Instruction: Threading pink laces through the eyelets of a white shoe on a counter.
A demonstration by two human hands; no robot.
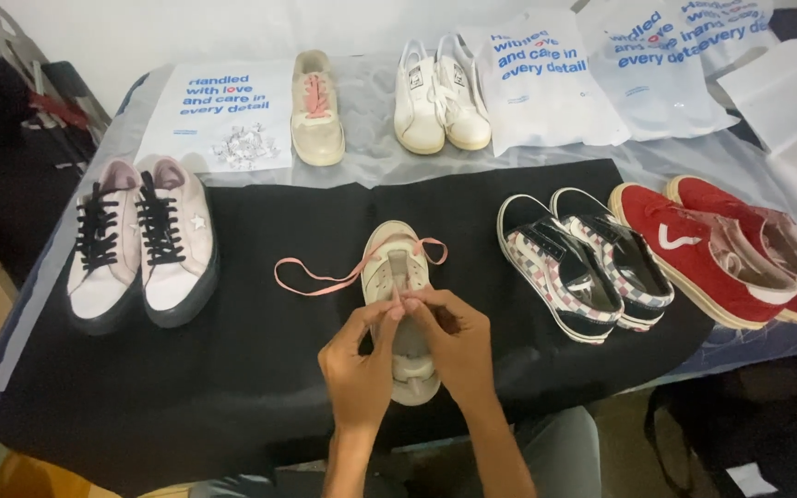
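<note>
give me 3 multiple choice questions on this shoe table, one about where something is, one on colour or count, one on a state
1. Where does the red pair lie?
A. the table's right end
B. the left end
C. under the hands

2. What colour is the lace on the cream shoe being worked on?
A. black
B. pink
C. green

3. How do the hands stand?
A. flat on the black cloth
B. one lifting a bag
C. both pinching the lace over the shoe

Answers:
1 A, it lies right of the checkered pair.
2 B, pink loops trail to the shoe's left.
3 C, the left hand and right hand meet at the eyelets.
</note>
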